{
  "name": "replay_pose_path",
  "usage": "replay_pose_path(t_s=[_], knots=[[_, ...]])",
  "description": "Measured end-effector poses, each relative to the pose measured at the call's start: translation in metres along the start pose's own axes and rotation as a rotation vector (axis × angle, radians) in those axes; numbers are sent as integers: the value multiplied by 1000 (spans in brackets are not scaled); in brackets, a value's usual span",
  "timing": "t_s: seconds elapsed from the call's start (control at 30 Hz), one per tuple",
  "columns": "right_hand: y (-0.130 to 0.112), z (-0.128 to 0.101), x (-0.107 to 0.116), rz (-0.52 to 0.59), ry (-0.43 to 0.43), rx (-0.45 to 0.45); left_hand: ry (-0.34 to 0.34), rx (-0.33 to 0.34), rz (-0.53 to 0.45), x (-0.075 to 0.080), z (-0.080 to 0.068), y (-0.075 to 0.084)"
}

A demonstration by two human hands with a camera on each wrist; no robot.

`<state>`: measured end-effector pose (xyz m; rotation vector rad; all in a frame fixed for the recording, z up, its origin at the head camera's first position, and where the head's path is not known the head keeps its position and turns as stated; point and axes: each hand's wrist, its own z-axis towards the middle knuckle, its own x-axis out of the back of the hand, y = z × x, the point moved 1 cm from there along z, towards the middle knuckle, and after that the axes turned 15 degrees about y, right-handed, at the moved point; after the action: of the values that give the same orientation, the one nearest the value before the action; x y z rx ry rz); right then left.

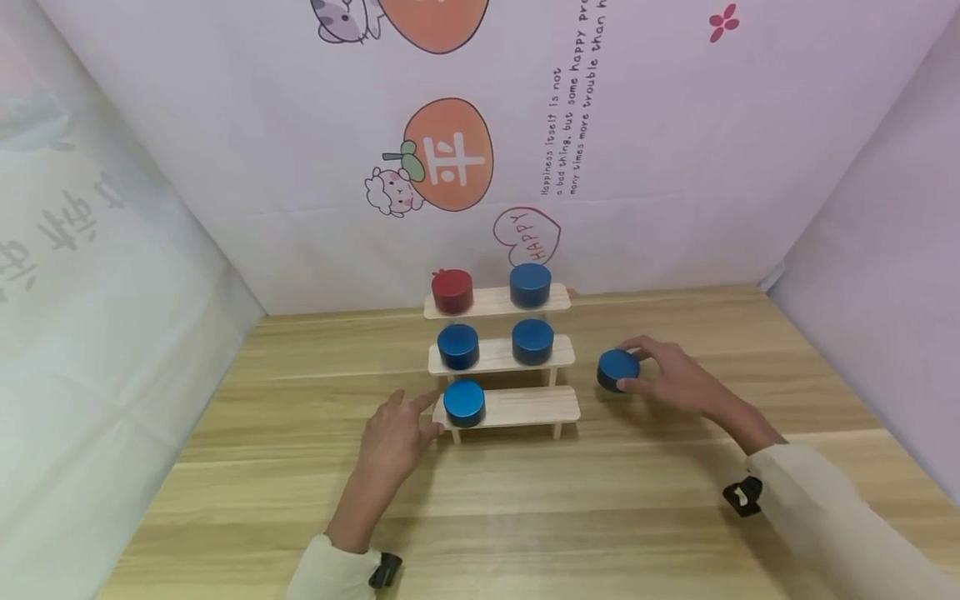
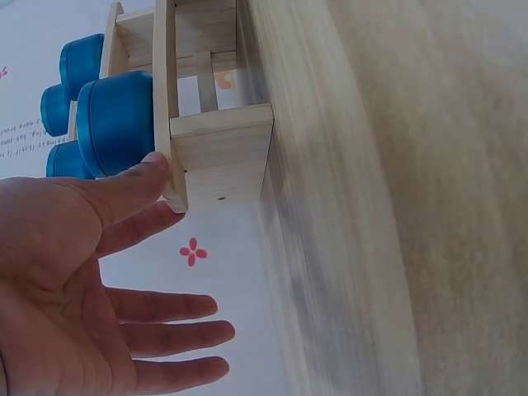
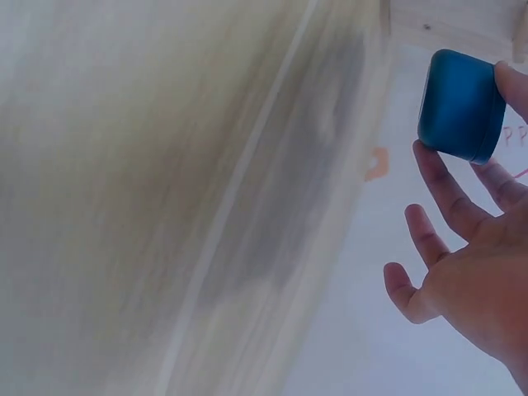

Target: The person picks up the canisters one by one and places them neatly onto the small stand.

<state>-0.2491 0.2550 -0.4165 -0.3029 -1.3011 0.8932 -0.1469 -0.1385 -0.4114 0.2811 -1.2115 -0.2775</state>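
Observation:
A three-tier wooden display stand (image 1: 532, 407) rises toward the wall. Its bottom tier bears one blue round tin (image 1: 465, 403) at the left end. Two more blue tins stand on the middle tier, while the top one carries a red tin (image 1: 452, 291) and a blue tin (image 1: 530, 285). My left hand (image 1: 393, 437) touches the bottom tier's left end with thumb and index finger, its other fingers spread straight in the left wrist view. Right of the stand, my right hand (image 1: 667, 379) pinches another blue tin (image 3: 462, 106) between thumb and fingers, apart from the shelves.
The stand rests on a wood-grain table (image 1: 517, 517). Behind it hangs a white printed cloth (image 1: 637, 167) with cartoon drawings and lettering, and pale cloth walls (image 1: 97, 250) close off both sides. Black clips (image 1: 742, 497) sit at both sleeve cuffs.

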Motion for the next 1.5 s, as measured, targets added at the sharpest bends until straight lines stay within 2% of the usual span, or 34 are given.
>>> replay_pose_path(t_s=[0.3,0.5,0.73,1.0,1.5], knots=[[-18,-3,-4,19,15,54,5,-6,1,-1,1,-2],[-31,-8,-6,19,16,57,4,-1,-6,-1,1,-3],[-41,-13,-9,70,10,67,-5,13,-11,-1,0,-2],[-56,-18,-13,15,19,64,-7,10,6,0,0,-2],[-79,-20,-37,-22,65,63,-1,15,14,-2,0,1]])
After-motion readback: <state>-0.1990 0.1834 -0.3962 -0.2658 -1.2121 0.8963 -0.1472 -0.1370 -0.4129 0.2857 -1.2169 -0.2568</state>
